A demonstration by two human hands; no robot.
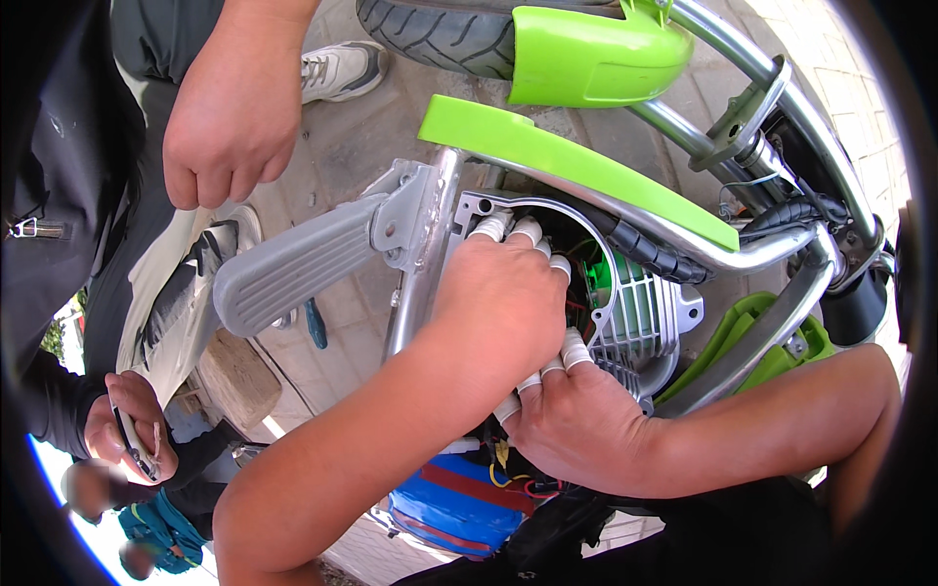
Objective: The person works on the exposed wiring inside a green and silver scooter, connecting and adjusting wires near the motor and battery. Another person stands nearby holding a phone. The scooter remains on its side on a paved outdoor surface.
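Observation:
A silver finned motor housing (635, 322) sits in the metal tube frame of a green two-wheeler, its round side opening facing up. Both my hands reach into that opening, white wraps around the fingers. My left hand (503, 298) bends over the upper left rim, fingertips hidden inside. From the lower rim my right hand (586, 425) curls in just below it, its tips also out of sight. What the fingers grip in there I cannot make out. Dark parts and a green glow show between the hands and the fins. A grey footrest (303, 259) juts left from the frame.
A green panel (576, 171) covers the upper tube; a tyre (440, 37) and green mudguard (596, 59) lie beyond. Below are a blue pack (459, 508) and loose wires. At left, another person's hand (234, 127) hangs close; their other holds a phone (132, 439). A wooden block (237, 376) lies on the paving.

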